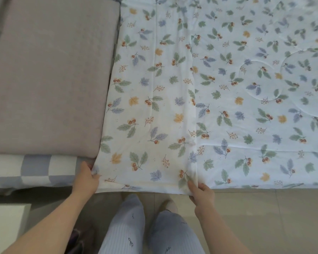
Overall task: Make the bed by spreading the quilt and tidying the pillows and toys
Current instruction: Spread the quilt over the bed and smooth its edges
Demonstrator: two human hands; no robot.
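Across the bed lies the quilt (218, 85), its near edge pinched by left hand (86, 177) and right hand (202, 194).

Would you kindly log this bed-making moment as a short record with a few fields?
quilt: leaf-and-acorn quilt spread flat on the bed, with a lengthwise fold
left hand: left hand pinches the quilt's near corner
right hand: right hand grips the near edge at the fold
pillow: mauve pillow beside the quilt, on a checked sheet
floor: tiled floor below the near edge
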